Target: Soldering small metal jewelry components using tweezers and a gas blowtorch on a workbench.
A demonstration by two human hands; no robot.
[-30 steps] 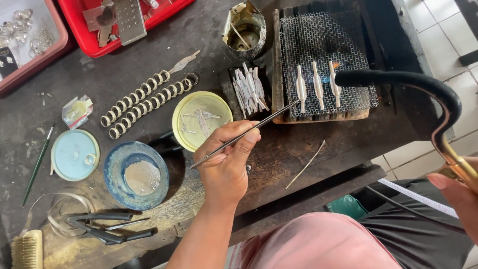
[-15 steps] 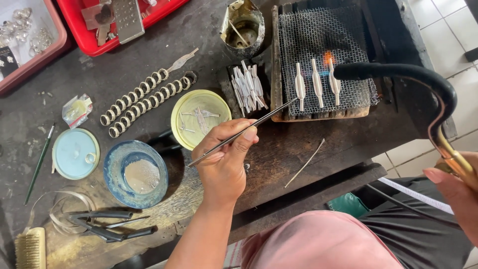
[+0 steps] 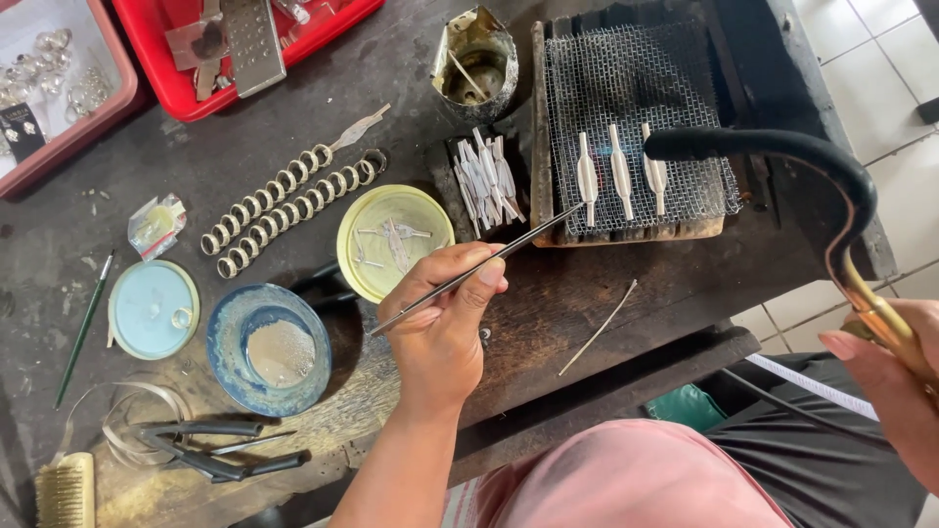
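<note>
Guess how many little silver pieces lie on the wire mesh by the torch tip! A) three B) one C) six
A: three slim silver pieces lie side by side on the wire mesh, the left one touched by the tweezers in the left hand.

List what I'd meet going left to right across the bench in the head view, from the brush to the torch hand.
Bristle brush → pale blue lid → blue bowl → yellow lid → left hand holding tweezers → wire mesh with three silver pieces → torch → right hand.
</note>
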